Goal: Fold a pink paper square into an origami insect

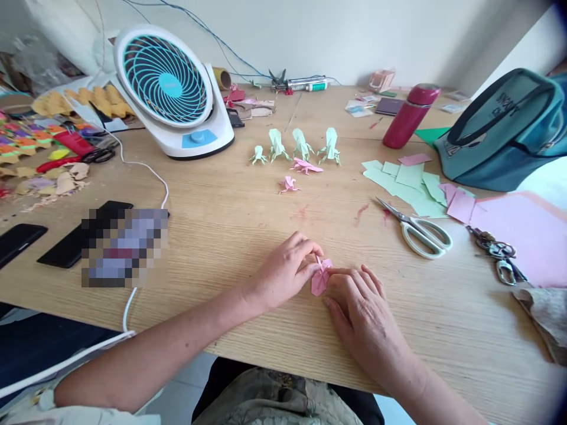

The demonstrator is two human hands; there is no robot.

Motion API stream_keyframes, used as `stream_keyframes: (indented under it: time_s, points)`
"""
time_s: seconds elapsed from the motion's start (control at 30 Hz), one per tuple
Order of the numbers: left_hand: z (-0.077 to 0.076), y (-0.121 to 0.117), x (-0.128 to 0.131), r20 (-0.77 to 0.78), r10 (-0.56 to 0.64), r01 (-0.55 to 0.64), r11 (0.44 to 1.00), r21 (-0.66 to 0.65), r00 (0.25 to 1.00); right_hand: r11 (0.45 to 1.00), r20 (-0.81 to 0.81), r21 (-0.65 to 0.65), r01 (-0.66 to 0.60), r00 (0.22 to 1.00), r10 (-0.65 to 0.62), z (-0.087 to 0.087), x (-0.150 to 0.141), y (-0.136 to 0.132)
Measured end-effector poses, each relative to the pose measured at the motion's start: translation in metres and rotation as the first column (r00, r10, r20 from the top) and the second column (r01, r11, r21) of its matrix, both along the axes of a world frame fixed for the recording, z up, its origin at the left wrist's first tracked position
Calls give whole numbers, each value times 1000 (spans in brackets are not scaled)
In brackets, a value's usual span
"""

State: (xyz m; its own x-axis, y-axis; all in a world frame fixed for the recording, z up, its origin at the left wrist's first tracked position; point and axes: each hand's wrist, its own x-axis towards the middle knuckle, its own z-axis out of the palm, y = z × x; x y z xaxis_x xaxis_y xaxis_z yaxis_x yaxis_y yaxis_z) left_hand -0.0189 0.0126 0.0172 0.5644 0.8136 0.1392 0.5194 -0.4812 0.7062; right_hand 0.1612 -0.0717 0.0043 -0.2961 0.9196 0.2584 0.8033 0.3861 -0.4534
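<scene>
A small piece of folded pink origami paper lies on the wooden table in front of me, with crease lines and narrow raised folds. My left hand is closed, its thumb and forefinger pinching a thin fold at the paper's upper edge. From the other side my right hand touches the paper, its bent forefinger pressing the right edge and its thumb close below. My fingers hide part of the folds. Farther back sit a pink origami figure, another longer pink one and several pale green origami figures.
Scissors lie right, beside green and pink paper pieces, keys and a large pink sheet. A red flask and teal bag stand behind. A fan, white cable and phone occupy the left.
</scene>
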Motion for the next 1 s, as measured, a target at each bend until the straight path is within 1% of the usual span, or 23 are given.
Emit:
stream_keyframes:
  time_s: [0.07,0.13,0.2,0.27,0.33,0.37,0.4,0.47,0.5,0.53,0.6,0.67,0.73,0.8,0.87,1.0]
  points:
    - [1,4,4,-96,24,-17,997,71,995,1000,10,9,-7,1000,7,0,-1,0]
    - [4,6,8,-195,25,-6,995,96,980,1000,8,21,-19,1000,19,1,-1,-1]
    - [8,8,10,-245,24,-8,998,66,969,999,-8,28,-30,1000,30,3,-1,-1]
    - [12,8,12,-236,31,-25,999,29,971,999,-37,34,-25,999,26,3,2,-1]
    - [14,8,11,-177,7,-12,1000,-26,984,999,-79,42,21,997,-17,2,6,0]
    - [15,8,11,-130,-23,13,997,-79,991,997,-107,45,55,993,-50,0,8,0]
    - [15,7,11,-68,-57,46,987,-153,996,995,-138,44,91,987,-84,-1,11,2]
    - [15,6,12,85,-98,121,939,-323,992,988,-206,20,154,967,-147,-4,15,4]
    - [15,6,13,147,-84,135,914,-381,986,984,-242,-13,176,954,-174,-5,16,5]
    - [15,5,14,187,-53,127,903,-410,981,979,-285,-59,195,936,-204,-6,17,7]
    - [16,4,18,219,32,57,920,-389,975,964,-410,-172,204,875,-258,-6,17,9]
    - [18,2,21,252,93,-7,947,-321,963,950,-570,-272,154,769,-288,-5,16,11]
    - [19,-1,24,329,110,-4,951,-308,938,940,-677,-334,72,675,-292,-1,15,13]
    - [18,-3,26,388,123,27,933,-359,913,926,-706,-377,2,647,-289,2,14,14]
    - [16,-3,26,412,128,73,896,-437,902,915,-706,-401,-35,648,-285,5,13,15]
    - [10,-1,23,488,83,218,820,-529,869,916,-754,-393,-77,598,-273,4,14,15]
